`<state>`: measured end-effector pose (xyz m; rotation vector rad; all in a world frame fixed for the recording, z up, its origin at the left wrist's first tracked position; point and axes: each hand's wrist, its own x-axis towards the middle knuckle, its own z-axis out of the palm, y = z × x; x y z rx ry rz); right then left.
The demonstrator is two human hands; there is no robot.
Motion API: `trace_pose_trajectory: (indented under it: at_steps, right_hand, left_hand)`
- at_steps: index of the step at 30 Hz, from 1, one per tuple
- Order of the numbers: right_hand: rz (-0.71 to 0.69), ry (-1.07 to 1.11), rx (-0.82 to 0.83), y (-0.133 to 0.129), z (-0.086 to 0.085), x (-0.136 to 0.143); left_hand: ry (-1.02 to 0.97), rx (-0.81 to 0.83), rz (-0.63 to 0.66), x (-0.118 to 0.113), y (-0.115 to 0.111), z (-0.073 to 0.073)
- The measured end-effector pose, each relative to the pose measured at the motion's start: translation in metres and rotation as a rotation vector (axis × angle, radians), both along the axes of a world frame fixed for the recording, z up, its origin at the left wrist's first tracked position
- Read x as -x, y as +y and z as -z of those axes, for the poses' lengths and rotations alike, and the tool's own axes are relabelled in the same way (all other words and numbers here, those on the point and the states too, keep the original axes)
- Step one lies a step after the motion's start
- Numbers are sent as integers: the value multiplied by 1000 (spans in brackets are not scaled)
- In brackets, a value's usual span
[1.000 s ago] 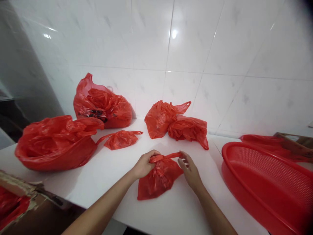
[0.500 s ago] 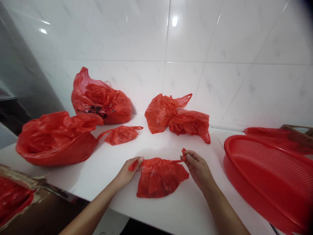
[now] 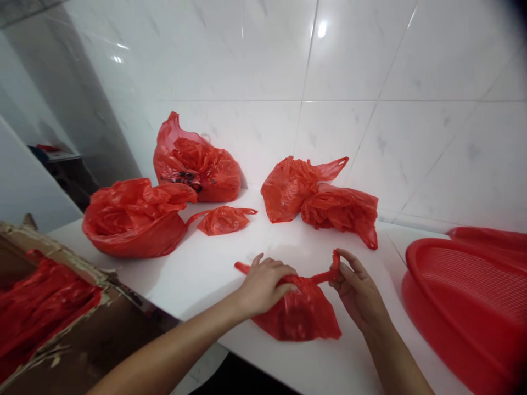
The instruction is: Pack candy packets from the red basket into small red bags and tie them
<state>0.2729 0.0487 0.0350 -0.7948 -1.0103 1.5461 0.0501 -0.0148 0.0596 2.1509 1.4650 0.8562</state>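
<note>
A small red plastic bag [image 3: 304,315] lies on the white table near its front edge, its top gathered and something dark faintly showing through the film. My left hand [image 3: 265,285] grips the gathered top, thumb and fingers closed around it. One handle end of the bag sticks out to the left behind that hand. My right hand [image 3: 358,282] pinches the other handle, pulled out to the right, between thumb and fingers. Behind them rests a second small tied red bag [image 3: 223,220].
Larger red bags stand along the tiled wall: one at back left [image 3: 206,173], one at centre [image 3: 286,192], and a crumpled one [image 3: 341,208] beside it. A wide red bag [image 3: 135,230] sits left. A red plastic basket [image 3: 428,307] is right; a cardboard box [image 3: 102,323] lower left.
My left hand has left the left handle and moved right onto the bag's gathered top. My right hand still holds its handle. The view has turned left, showing more of the cardboard box.
</note>
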Motion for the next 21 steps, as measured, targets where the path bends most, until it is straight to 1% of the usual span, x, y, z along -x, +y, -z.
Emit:
trace_pose_trajectory:
  at_steps: [2, 3, 5, 8, 10, 11, 13, 16, 18, 20, 21]
  right_hand:
    - [80, 15, 51, 5, 0, -7]
    - [117, 13, 80, 7, 0, -9]
    - [167, 2, 126, 10, 1, -13]
    - [166, -23, 142, 10, 3, -10]
    - [138, -52, 125, 8, 4, -5]
    - [124, -74, 112, 8, 5, -3]
    - [108, -136, 79, 7, 8, 1]
    - [124, -274, 12, 7, 12, 5]
    - [150, -364, -49, 9, 15, 6]
    - [172, -427, -103, 11, 17, 6]
    - [182, -449, -121, 12, 18, 7]
  left_hand:
    - [-129, 99, 43, 12, 4, -12]
    - [-202, 132, 50, 24, 6, -22]
    - [-269, 147, 1, 52, 11, -46]
    - [-226, 156, -92, 97, 24, -80]
    - [-163, 186, -144, 125, 39, -94]
    - [-122, 204, -169, 138, 48, -97]
    - [-23, 238, -226, 160, 69, -96]
    - [159, 224, -379, 181, 98, -84]
    - [275, 133, -528, 183, 109, -71]
    - [363, -2, -666, 176, 110, -56]
    - [396, -66, -715, 171, 108, -47]
